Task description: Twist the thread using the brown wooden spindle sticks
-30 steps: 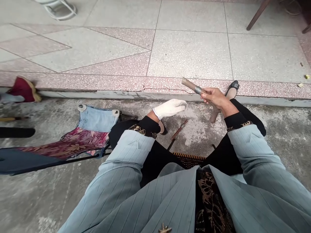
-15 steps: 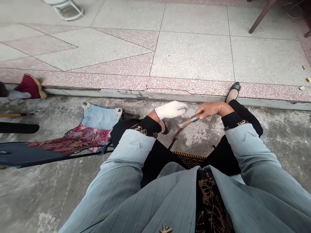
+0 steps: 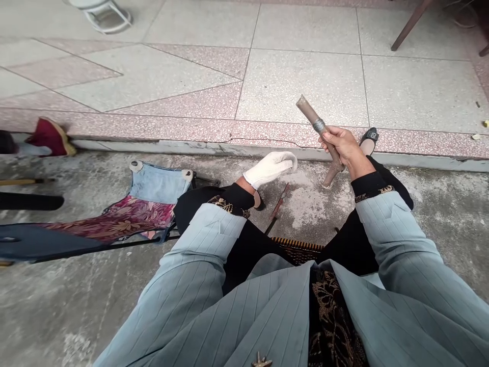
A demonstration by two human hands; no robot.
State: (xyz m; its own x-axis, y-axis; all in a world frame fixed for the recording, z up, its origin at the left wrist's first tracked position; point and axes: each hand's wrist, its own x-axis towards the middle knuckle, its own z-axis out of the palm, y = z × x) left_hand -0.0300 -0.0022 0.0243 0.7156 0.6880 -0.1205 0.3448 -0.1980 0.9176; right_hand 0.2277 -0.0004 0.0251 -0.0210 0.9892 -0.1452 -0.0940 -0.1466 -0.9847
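My right hand (image 3: 342, 145), bare, is closed around a brown forked stick (image 3: 306, 110). A band of grey wire (image 3: 318, 125) is wound around the stick just beyond my thumb. Its upper end points up and left over the step, and the short fork end pokes out below my palm. My left hand (image 3: 269, 169) wears a white knitted glove. Its fingers are curled in over the thumb, apart from the stick; whatever they may hold is hidden. On the ground below it lies a thin reddish tool-like piece (image 3: 280, 201), its kind unclear.
A low folding seat (image 3: 160, 183) with denim and floral cloth stands at left. Beyond it shows another person's red shoe (image 3: 48, 136). The raised tiled step (image 3: 214, 133) runs across ahead. A white stool base (image 3: 109, 20) and a brown furniture leg (image 3: 410, 25) stand on the tiles.
My right hand has raised the stick and turned it, so its end swung from pointing down-left to up-left. The stick has moved away from my left hand, which has barely shifted.
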